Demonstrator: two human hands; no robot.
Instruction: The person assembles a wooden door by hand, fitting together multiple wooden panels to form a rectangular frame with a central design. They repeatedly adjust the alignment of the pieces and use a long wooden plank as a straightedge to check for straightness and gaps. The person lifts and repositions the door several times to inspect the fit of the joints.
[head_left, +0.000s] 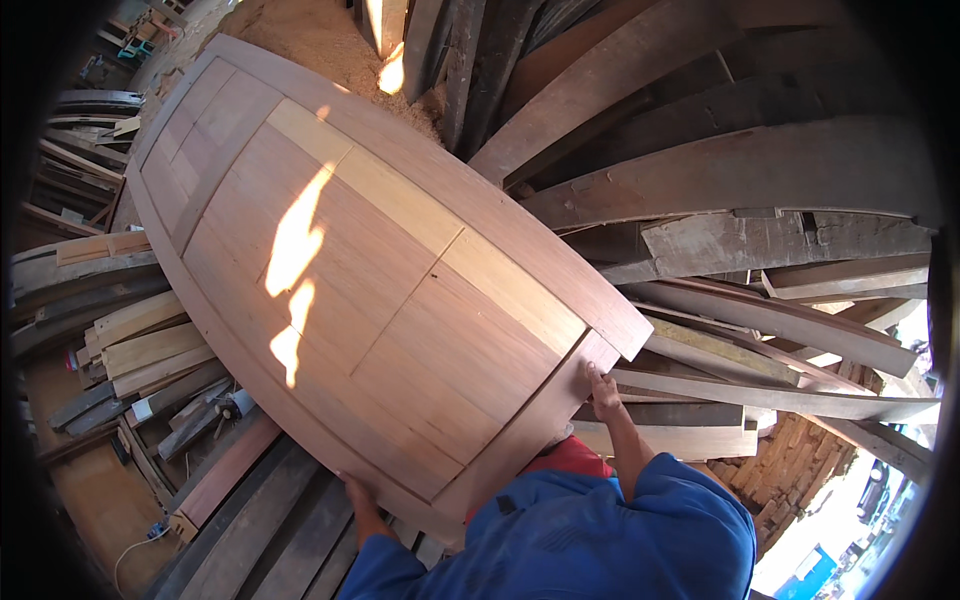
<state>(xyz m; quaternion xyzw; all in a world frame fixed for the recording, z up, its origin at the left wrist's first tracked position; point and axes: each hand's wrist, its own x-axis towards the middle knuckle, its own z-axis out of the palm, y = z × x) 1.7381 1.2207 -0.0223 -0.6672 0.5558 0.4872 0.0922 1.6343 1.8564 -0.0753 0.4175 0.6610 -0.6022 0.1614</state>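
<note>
A large panelled wooden door (380,270) of reddish-brown wood lies tilted across the middle of the view, its far end up at the top left. My left hand (352,492) grips its lower edge near the bottom corner. My right hand (603,388) presses against the door's near end edge at the right corner. Both arms wear blue sleeves (600,530). A patch of sunlight falls on the door's panels.
Stacks of long wooden planks and beams (760,190) fill the right and top. More timber offcuts (140,345) and dark boards (250,510) lie at the left and below the door. Sawdust (300,30) is heaped at the top.
</note>
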